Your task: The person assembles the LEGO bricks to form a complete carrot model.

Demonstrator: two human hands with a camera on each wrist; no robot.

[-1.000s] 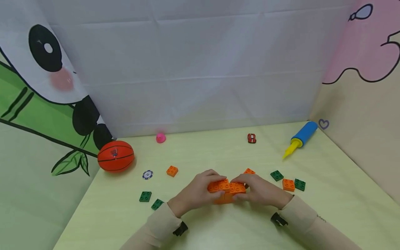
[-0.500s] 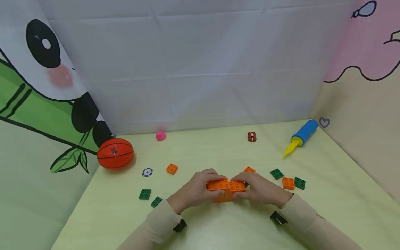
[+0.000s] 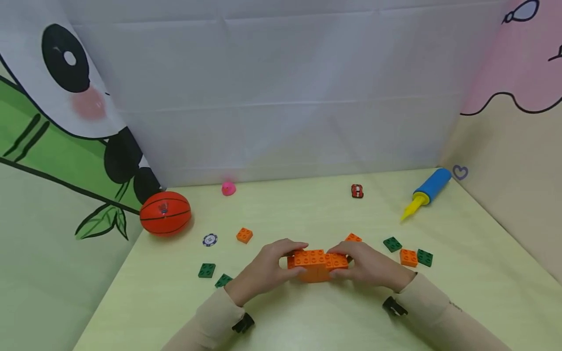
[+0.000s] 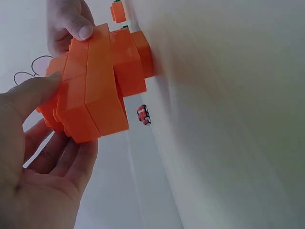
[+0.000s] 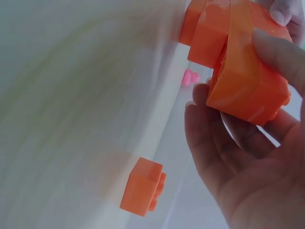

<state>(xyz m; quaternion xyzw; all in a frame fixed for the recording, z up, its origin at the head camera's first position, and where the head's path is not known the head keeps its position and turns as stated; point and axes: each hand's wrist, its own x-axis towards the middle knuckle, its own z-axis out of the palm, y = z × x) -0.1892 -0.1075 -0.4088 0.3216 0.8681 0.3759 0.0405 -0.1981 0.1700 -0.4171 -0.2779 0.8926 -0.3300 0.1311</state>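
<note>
Several orange toy building bricks joined in a stepped stack (image 3: 313,273) stand between my two hands, studs facing up. My left hand (image 3: 262,269) holds the stack's left end; in the left wrist view its thumb lies on the near face of the stack (image 4: 90,102), and the fingers curve behind. On the right end, my right hand (image 3: 373,265) grips with the thumb in front and fingers at the back, as the right wrist view of the stack (image 5: 233,86) also shows. A loose orange brick (image 3: 353,237) sits just beyond my right hand.
Green bricks (image 3: 206,270) lie to the left, and another green brick (image 3: 392,244) and an orange brick (image 3: 408,257) to the right. Farther back are a basketball (image 3: 165,213), poker chip (image 3: 210,239), pink toy (image 3: 228,188), red toy car (image 3: 357,190) and blue-yellow pump (image 3: 427,193).
My left hand has eased slightly left, its index finger lifting and straightening, so more of the stack's top shows. The right hand keeps its grip. The head view has shifted a little.
</note>
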